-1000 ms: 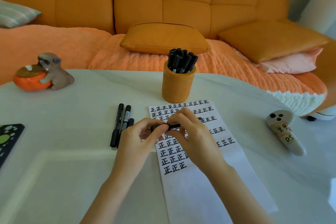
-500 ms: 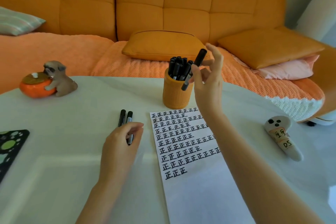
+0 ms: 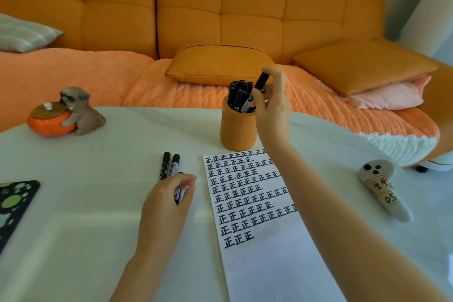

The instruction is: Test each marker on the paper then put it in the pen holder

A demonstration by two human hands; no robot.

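A black marker [image 3: 261,81] tilts over the orange pen holder [image 3: 236,130], pinched between the right hand's [image 3: 272,108] thumb and fingers. Its lower end is at the rim, among the stored markers [image 3: 236,93]. The paper [image 3: 257,265] lies just in front of the holder. Front-left of the holder, the left hand [image 3: 166,201] curls its fingers around what seems to be a third marker [image 3: 178,197], beside two loose markers [image 3: 166,164].

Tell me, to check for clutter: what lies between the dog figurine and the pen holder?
Only bare white table, as the head view shows.
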